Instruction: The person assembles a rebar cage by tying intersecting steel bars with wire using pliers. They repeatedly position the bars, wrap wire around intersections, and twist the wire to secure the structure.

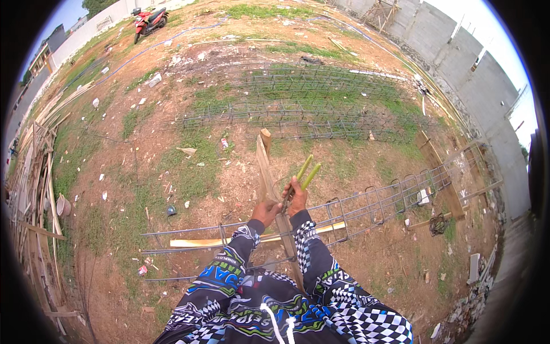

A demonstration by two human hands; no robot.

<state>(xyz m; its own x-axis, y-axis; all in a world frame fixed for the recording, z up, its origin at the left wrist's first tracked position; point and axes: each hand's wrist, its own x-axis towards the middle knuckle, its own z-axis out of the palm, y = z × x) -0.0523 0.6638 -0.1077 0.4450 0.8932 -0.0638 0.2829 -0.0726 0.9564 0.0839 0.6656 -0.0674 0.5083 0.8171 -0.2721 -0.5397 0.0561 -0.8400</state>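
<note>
My right hand (296,196) is closed around pincers with two yellow-green handles (307,172), which point up and away from me. Their jaws are hidden by my fingers. Close beside it, my left hand (266,212) has its fingers pinched together against an upright wooden board (265,166); what they hold is too small to make out. A thin dark wire or bar curves near my right fingers. Below both hands runs a rebar cage (366,209) with square stirrups, extending to the right. A pale wooden strip (197,243) lies along it.
More rebar cages (321,83) lie on the grass ahead. A wooden plank support (441,175) carries the cage's right end, with coiled wire (439,225) near it. Timber (43,172) is piled at left. A grey wall (458,63) bounds the right; a red motorbike (150,24) stands far left.
</note>
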